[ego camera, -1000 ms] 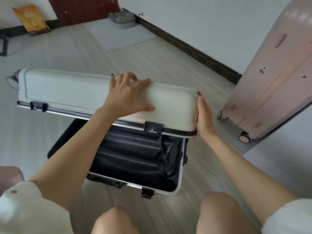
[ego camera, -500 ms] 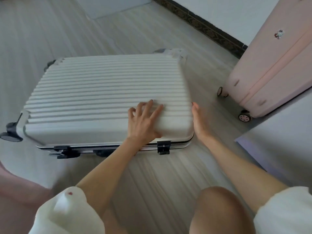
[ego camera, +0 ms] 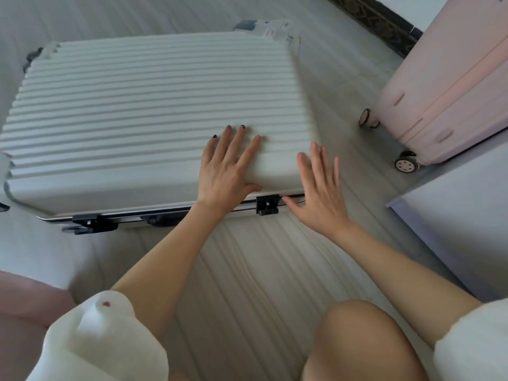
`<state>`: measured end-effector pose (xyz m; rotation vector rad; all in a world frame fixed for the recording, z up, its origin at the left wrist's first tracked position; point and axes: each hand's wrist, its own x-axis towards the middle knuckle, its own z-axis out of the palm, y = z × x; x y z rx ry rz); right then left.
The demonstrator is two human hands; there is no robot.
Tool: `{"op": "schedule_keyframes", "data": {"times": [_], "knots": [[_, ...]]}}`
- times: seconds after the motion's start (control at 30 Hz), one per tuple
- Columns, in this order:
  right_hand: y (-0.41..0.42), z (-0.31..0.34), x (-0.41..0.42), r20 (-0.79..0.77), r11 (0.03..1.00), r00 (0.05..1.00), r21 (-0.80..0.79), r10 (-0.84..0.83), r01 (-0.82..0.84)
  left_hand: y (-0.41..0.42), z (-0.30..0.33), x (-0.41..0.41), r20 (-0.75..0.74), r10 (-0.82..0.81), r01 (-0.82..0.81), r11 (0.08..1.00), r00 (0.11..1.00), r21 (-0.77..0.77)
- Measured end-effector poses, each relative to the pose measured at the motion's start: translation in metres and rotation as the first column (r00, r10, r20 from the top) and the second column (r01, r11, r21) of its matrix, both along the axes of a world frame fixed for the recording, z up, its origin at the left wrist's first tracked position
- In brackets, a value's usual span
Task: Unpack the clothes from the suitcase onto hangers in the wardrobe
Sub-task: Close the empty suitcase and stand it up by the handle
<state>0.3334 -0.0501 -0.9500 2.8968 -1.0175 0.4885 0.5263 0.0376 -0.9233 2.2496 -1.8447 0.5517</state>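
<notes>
Suitcase lies closed; left hand presses flat on its lid, right hand hovers beside, fingers spread, holding nothing.

no text can be read

Bright, soft daylight, washed-out whites; my view's motion-blurred, worst at left edge; wide-angle bending at the borders.

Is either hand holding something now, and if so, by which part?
Nothing is held. The left hand lies flat on the white suitcase lid, fingers straight. The right hand is open beside its corner.
</notes>
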Motion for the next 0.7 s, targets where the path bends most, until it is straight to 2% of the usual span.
{"op": "schedule_keyframes", "data": {"times": [0.1, 0.23, 0.37, 0.47, 0.7], "knots": [[0.002, 0.0, 0.0, -0.077, 0.996, 0.997, -0.079, 0.03, -0.036, 0.005, -0.002, 0.002, 0.06, -0.013, 0.013, 1.0, 0.998, -0.013], [0.017, -0.01, 0.002, -0.207, 0.972, 0.969, -0.168, 0.131, -0.167, 0.02, -0.011, 0.0, 0.045, 0.115, -0.114, 0.993, 0.992, -0.026], [0.021, -0.019, 0.011, -0.263, 0.973, 0.963, -0.202, 0.052, -0.108, 0.036, -0.023, 0.006, 0.077, 0.115, -0.11, 0.992, 0.99, -0.063], [0.019, -0.024, 0.015, -0.233, 0.96, 0.972, -0.267, 0.02, -0.084, 0.033, -0.025, 0.004, 0.046, 0.123, -0.118, 0.989, 0.991, -0.092], [0.017, -0.043, 0.023, 0.011, 0.92, 1.0, -0.391, 0.019, -0.013, 0.031, -0.026, 0.001, -0.01, 0.121, -0.122, 0.986, 0.993, -0.111]]}}
